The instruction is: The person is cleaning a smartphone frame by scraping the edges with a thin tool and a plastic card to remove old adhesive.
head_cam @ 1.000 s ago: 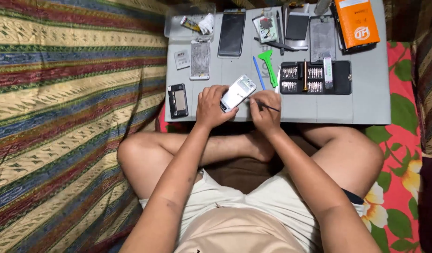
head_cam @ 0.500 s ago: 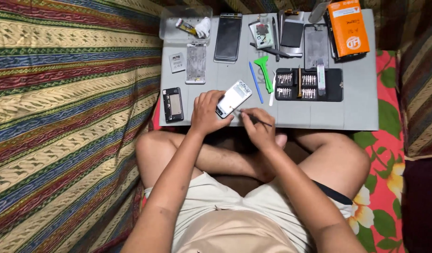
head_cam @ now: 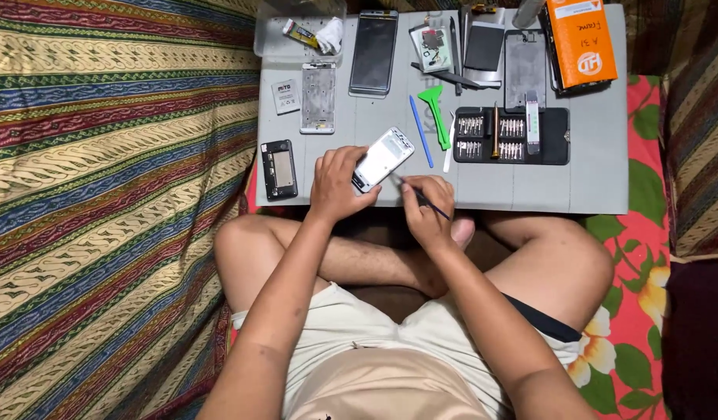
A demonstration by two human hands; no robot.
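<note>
Covering the lap, a grey table (head_cam: 592, 187) carries an orange box (head_cam: 582, 40) and a black bit tray (head_cam: 511, 135). At its near edge, a white phone (head_cam: 383, 159) is clasped by the closed left hand (head_cam: 337, 183); a thin tool (head_cam: 423, 197) is pinched in the right hand (head_cam: 427, 211), tip at the phone.

Two hands: left hand (head_cam: 337, 183), right hand (head_cam: 426, 210). One white phone frame (head_cam: 383, 159) in the left hand, one thin dark tool (head_cam: 421, 197) in the right. One grey mat (head_cam: 530, 187). One black bit case (head_cam: 511, 135). One orange box (head_cam: 582, 40). One green pry tool (head_cam: 434, 112), one blue stick (head_cam: 420, 141). One silver frame (head_cam: 318, 97), one small battery (head_cam: 285, 96), one black phone part (head_cam: 280, 169), one dark screen (head_cam: 373, 53). One clear tray (head_cam: 299, 31).
</note>
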